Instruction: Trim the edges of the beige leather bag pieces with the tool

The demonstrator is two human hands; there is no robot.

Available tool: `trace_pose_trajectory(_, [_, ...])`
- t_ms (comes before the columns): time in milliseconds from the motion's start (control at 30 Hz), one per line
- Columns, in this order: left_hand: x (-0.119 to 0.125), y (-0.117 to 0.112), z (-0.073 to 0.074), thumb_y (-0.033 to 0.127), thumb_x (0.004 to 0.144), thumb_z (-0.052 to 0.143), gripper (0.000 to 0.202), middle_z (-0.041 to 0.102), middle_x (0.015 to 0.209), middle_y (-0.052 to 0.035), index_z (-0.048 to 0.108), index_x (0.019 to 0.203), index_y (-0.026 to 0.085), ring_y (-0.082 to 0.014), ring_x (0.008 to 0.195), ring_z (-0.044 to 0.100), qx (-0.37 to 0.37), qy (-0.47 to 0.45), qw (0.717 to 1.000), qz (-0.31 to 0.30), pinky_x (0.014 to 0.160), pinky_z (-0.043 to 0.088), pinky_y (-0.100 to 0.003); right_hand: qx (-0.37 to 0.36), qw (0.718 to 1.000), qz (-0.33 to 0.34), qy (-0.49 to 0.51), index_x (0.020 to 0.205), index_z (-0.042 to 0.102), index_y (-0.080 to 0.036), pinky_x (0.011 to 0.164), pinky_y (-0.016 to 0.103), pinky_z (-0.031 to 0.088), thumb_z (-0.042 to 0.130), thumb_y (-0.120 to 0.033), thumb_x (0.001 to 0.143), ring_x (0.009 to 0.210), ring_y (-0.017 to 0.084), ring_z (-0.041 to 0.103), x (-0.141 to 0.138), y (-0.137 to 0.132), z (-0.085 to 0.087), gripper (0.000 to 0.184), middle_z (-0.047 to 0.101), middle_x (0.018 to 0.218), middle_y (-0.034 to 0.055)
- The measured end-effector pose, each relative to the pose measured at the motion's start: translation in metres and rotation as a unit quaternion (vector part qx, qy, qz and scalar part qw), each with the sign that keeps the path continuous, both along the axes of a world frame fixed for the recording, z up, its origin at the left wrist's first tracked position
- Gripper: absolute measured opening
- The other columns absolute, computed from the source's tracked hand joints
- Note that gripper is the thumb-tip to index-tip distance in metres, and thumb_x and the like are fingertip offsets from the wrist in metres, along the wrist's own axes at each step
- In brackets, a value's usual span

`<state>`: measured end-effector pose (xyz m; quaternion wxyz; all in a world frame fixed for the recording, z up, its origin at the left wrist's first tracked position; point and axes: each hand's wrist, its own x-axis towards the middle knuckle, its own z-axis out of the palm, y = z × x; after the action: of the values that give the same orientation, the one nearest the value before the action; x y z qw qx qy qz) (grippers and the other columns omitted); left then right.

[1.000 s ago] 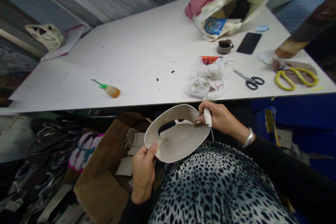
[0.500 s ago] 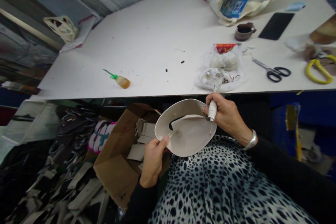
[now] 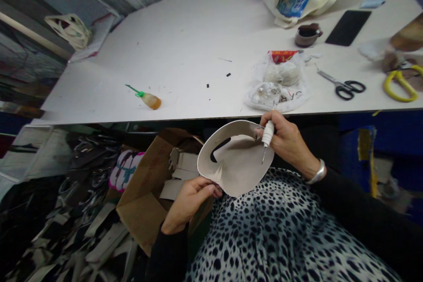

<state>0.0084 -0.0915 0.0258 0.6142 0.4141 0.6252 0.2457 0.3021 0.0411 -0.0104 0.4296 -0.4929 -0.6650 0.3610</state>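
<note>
Left hand (image 3: 190, 200) pinches the lower edge of the white curved piece (image 3: 236, 163), held over the lap below the table (image 3: 185, 44) edge. Right hand (image 3: 286, 141) grips a white-handled awl (image 3: 267, 136) against it.

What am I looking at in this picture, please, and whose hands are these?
There is no machine here: a camera worn on a person's head looks down at their own two hands. The left hand pinches the near edge of a pale oval piece with a slot cut in it. The right hand grips a white-handled pointed tool, its tip over that piece. Beyond lies a white table with a small green-tipped bottle, plastic bags, black scissors and yellow-handled scissors. A cardboard box sits below, to the left.
</note>
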Motion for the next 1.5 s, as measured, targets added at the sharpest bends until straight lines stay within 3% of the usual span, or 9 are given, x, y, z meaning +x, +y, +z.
trace_pose_trajectory(133, [-0.037, 0.010, 0.029, 0.037, 0.088, 0.078, 0.023, 0.078, 0.081, -0.0108, 0.085, 0.096, 0.016, -0.0182, 0.065, 0.070, 0.061, -0.041, 0.977, -0.201, 0.062, 0.057, -0.027, -0.012, 0.998, 0.036, 0.046, 0.096, 0.058, -0.024, 0.063, 0.025, 0.040, 0.072, -0.026, 0.091, 0.068, 0.013, 0.048, -0.001, 0.002, 0.000, 0.015, 0.054, 0.079, -0.0042])
trace_pose_trajectory(267, [-0.048, 0.050, 0.043, 0.041, 0.085, 0.081, 0.031, 0.075, 0.092, -0.0105, 0.082, 0.108, 0.020, -0.0218, 0.082, 0.071, 0.333, -0.080, 0.936, -0.077, 0.075, 0.061, -0.033, -0.010, 0.992, 0.079, 0.099, 0.092, 0.057, -0.024, 0.065, 0.025, 0.041, 0.075, -0.025, 0.090, 0.069, 0.013, 0.052, -0.013, 0.001, 0.010, 0.018, 0.059, 0.082, -0.0039])
trace_pose_trajectory(367, [-0.029, 0.100, 0.055, 0.041, 0.079, 0.088, 0.058, 0.065, 0.142, -0.0156, 0.073, 0.133, 0.024, -0.0331, 0.132, 0.060, 0.393, 0.025, 0.910, -0.132, 0.112, 0.051, -0.048, -0.003, 0.986, 0.117, 0.121, 0.092, 0.057, -0.024, 0.065, 0.025, 0.042, 0.075, -0.025, 0.091, 0.069, 0.012, 0.054, -0.025, 0.003, 0.018, 0.018, 0.062, 0.082, -0.0039])
trace_pose_trajectory(467, [0.003, 0.145, 0.067, 0.036, 0.074, 0.091, 0.073, 0.061, 0.152, -0.0129, 0.066, 0.143, 0.027, -0.0336, 0.144, 0.052, 0.355, 0.098, 0.886, -0.281, 0.125, 0.036, -0.054, 0.012, 0.985, 0.126, 0.121, 0.092, 0.057, -0.023, 0.067, 0.025, 0.042, 0.072, -0.027, 0.093, 0.070, 0.013, 0.055, -0.034, 0.007, 0.022, 0.016, 0.062, 0.081, -0.0036])
trace_pose_trajectory(567, [0.033, 0.172, 0.069, 0.027, 0.071, 0.091, 0.065, 0.070, 0.141, -0.0125, 0.073, 0.134, 0.025, -0.0334, 0.134, 0.063, 0.294, 0.072, 0.901, -0.312, 0.121, 0.041, -0.052, 0.015, 0.987, 0.109, 0.122, 0.092, 0.057, -0.023, 0.066, 0.025, 0.042, 0.069, -0.032, 0.095, 0.069, 0.013, 0.054, -0.037, 0.010, 0.022, 0.016, 0.061, 0.081, -0.0032])
trace_pose_trajectory(1000, [0.064, 0.190, 0.005, 0.025, 0.069, 0.084, 0.025, 0.083, 0.089, -0.0090, 0.086, 0.092, 0.017, -0.0252, 0.083, 0.075, 0.183, 0.056, 0.972, -0.133, 0.083, 0.059, -0.036, -0.056, 0.987, -0.002, 0.152, 0.093, 0.058, -0.024, 0.062, 0.026, 0.044, 0.066, -0.037, 0.097, 0.066, 0.015, 0.057, -0.041, 0.024, 0.001, 0.016, 0.062, 0.074, -0.0034])
trace_pose_trajectory(1167, [0.014, 0.208, 0.018, 0.030, 0.061, 0.087, 0.021, 0.072, 0.063, -0.0052, 0.078, 0.071, 0.014, -0.0173, 0.056, 0.063, 0.144, -0.001, 0.989, 0.010, 0.056, 0.050, -0.027, -0.055, 0.964, -0.024, 0.260, 0.110, 0.059, -0.023, 0.077, 0.033, 0.059, 0.058, -0.052, 0.104, 0.082, 0.020, 0.073, -0.021, 0.019, 0.009, 0.030, 0.077, 0.093, 0.0051])
trace_pose_trajectory(1300, [-0.012, 0.222, 0.039, 0.036, 0.057, 0.092, 0.030, 0.063, 0.055, -0.0012, 0.071, 0.066, 0.017, -0.0136, 0.047, 0.053, 0.089, -0.051, 0.990, 0.094, 0.048, 0.043, -0.025, -0.043, 0.962, -0.053, 0.265, 0.135, 0.061, -0.023, 0.066, 0.031, 0.058, 0.048, -0.062, 0.105, 0.071, 0.017, 0.069, 0.009, 0.016, 0.007, 0.051, 0.077, 0.093, 0.0057])
trace_pose_trajectory(1500, [0.062, 0.201, 0.010, 0.040, 0.062, 0.090, 0.032, 0.064, 0.058, -0.0021, 0.072, 0.068, 0.014, -0.0134, 0.052, 0.054, 0.002, -0.058, 0.998, 0.005, 0.052, 0.041, -0.025, -0.032, 0.960, -0.203, 0.191, 0.111, 0.074, -0.021, 0.060, 0.028, 0.052, 0.062, -0.052, 0.101, 0.065, 0.014, 0.060, 0.033, 0.035, -0.012, 0.034, 0.066, 0.079, 0.0010])
